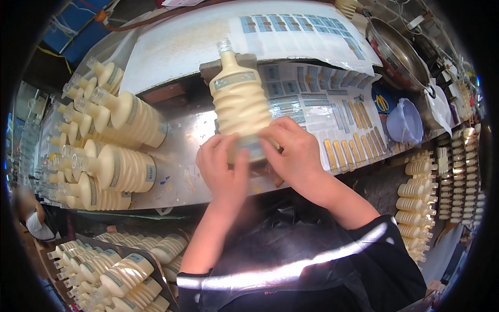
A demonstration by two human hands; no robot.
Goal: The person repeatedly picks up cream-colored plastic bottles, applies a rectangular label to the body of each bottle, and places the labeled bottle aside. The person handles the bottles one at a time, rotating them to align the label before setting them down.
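Note:
In front of me a cream-coloured ribbed bottle (240,101) with a clear threaded neck lies with its neck pointing away, against a grey block (209,68). A patterned band runs round its shoulder. Near its base is a bluish label (253,150), partly hidden by my fingers and blurred. My left hand (221,166) is closed at the bottle's lower left, with its fingers curled against the side and its thumb by the label. On the lower right, my right hand (293,153) is closed too, its bent fingers and thumb pressed at the label's edge.
Several similar bottles lie stacked on the left of the metal table (179,179). Sheets of blue and gold labels (348,125) spread to the right, beside a lavender bucket (404,122) and a large metal pan (397,52). More bottles (125,275) fill a container at lower left.

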